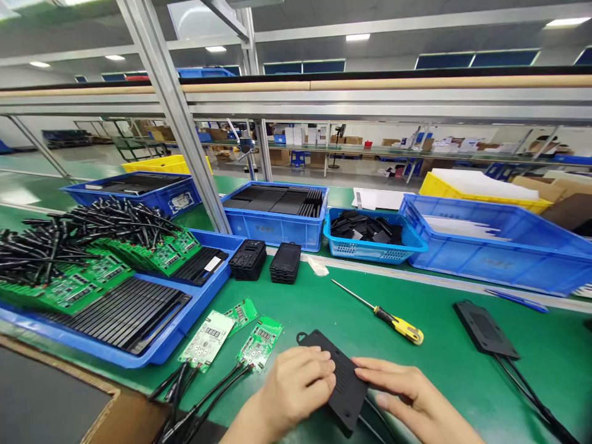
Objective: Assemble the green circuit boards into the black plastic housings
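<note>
A black plastic case (345, 394) with a hanging loop at its top and cables at its lower end lies tilted on the green bench. My left hand (298, 385) rests on its left side, fingers curled over the ribbed face. On its right edge are the fingertips of my right hand (407, 391), stretched out with the thumb apart. Left of the hands lie green circuit boards (261, 342) with black cables. A yellow-and-black screwdriver (398, 324) lies beyond the case. Another cabled black case (485, 330) is at the right.
A blue tray (161, 351) of boards and black parts stands left. Behind are stacked black covers (285, 262), a blue bin (272, 228), a light-blue basket (377, 250) and a large blue bin (494, 246). A metal post (180, 117) rises at back left.
</note>
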`<action>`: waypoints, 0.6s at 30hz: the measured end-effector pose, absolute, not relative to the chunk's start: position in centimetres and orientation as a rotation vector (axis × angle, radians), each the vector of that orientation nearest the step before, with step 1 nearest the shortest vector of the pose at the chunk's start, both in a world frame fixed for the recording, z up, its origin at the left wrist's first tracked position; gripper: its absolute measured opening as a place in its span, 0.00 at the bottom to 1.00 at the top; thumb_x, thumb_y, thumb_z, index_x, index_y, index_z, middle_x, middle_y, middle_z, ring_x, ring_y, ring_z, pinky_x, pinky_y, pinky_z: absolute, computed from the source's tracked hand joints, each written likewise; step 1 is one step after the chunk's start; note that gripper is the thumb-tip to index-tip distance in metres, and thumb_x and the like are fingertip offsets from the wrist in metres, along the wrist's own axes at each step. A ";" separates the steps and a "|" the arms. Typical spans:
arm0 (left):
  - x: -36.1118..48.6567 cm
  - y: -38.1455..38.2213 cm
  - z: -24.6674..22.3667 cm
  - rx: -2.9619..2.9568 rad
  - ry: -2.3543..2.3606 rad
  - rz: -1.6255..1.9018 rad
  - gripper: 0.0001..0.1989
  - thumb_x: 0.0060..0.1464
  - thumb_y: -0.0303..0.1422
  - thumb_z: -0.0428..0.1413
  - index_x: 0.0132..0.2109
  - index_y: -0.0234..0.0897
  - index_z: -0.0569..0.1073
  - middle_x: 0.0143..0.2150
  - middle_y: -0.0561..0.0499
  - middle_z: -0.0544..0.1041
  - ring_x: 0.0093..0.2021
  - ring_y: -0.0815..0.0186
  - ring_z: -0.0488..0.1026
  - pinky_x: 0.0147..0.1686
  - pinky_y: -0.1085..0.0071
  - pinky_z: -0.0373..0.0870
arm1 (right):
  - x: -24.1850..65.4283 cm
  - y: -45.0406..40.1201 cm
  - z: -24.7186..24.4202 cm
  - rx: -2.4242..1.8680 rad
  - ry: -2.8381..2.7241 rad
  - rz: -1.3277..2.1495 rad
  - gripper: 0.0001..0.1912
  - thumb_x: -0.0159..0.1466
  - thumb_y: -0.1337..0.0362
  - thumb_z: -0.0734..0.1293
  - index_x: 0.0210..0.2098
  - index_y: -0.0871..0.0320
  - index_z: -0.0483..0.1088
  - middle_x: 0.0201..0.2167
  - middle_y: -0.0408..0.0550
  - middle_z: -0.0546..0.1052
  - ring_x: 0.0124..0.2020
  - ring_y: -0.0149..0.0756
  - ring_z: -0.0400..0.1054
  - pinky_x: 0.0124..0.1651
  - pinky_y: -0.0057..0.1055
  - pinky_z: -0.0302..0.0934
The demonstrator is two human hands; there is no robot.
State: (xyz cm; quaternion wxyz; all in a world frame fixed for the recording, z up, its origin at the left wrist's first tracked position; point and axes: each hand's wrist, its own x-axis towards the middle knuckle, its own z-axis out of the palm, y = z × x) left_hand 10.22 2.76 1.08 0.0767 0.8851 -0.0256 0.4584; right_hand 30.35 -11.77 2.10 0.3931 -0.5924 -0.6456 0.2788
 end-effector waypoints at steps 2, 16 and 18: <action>11.0 1.8 0.8 2.766 -0.106 1.434 0.08 0.60 0.23 0.54 0.32 0.35 0.73 0.34 0.53 0.81 0.37 0.68 0.78 0.46 0.70 0.76 | 30.1 -12.5 2.3 -1.665 -1.746 0.760 0.23 0.67 0.59 0.65 0.61 0.48 0.65 0.59 0.52 0.69 0.59 0.46 0.65 0.60 0.42 0.62; 6.3 6.4 -3.6 3.026 1.046 0.477 0.30 0.53 0.33 0.57 0.63 0.33 0.64 0.56 0.32 0.71 0.52 0.44 0.72 0.47 0.53 0.73 | 42.8 -13.9 0.3 -3.052 -1.108 -0.447 0.28 0.69 0.56 0.57 0.63 0.67 0.61 0.45 0.74 0.70 0.41 0.61 0.69 0.37 0.52 0.67; 4.1 7.3 -4.6 2.939 1.333 0.239 0.31 0.55 0.36 0.55 0.64 0.29 0.63 0.55 0.29 0.71 0.52 0.41 0.71 0.45 0.52 0.73 | 45.7 -14.5 -0.4 -3.118 -0.938 -0.503 0.28 0.69 0.57 0.55 0.62 0.71 0.61 0.41 0.77 0.69 0.40 0.66 0.69 0.34 0.53 0.64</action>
